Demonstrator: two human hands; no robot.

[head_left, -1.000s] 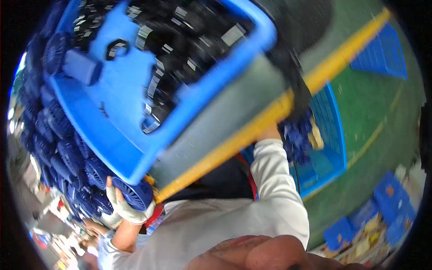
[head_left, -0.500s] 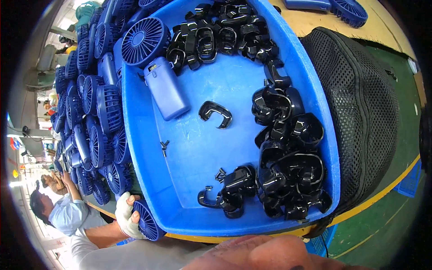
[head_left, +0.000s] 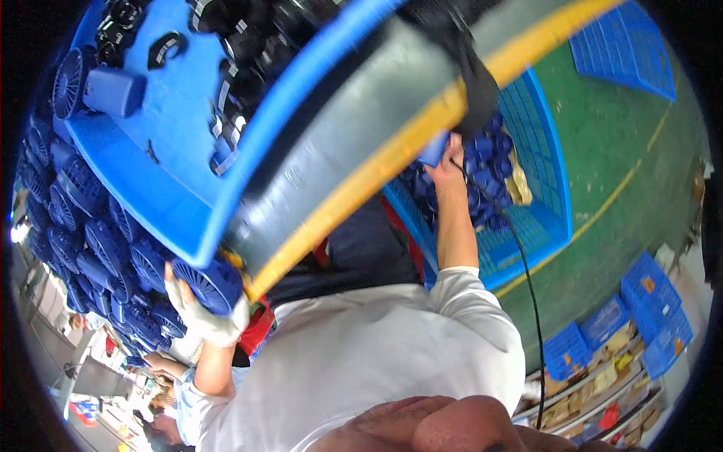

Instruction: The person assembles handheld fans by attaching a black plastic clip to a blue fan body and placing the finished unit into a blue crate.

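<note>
My left hand (head_left: 209,320), in a white fingerless glove, is closed around a dark blue handheld fan (head_left: 209,286) beside the near corner of a light blue bin (head_left: 143,203). My bare right hand (head_left: 449,162) reaches down past the table edge to a blue plastic crate (head_left: 559,173). Between its fingers is a blue plastic piece (head_left: 433,149), partly hidden. Many blue plastic parts (head_left: 482,162) fill the crate under that hand. In the bin lie black curved plastic pieces (head_left: 241,45) and one blue fan (head_left: 113,92).
A heap of blue fans (head_left: 94,241) lies left of the bin. The table's yellow edge (head_left: 361,192) runs diagonally, with a black strap (head_left: 478,90) hanging over it. A black cable (head_left: 527,279) crosses the right side. Blue crates (head_left: 655,301) stand farther off; a co-worker (head_left: 169,426) is at lower left.
The view has swung toward the right, so the bin now sits at upper left. My right hand has come into view at the crate. My left hand still holds the fan.
</note>
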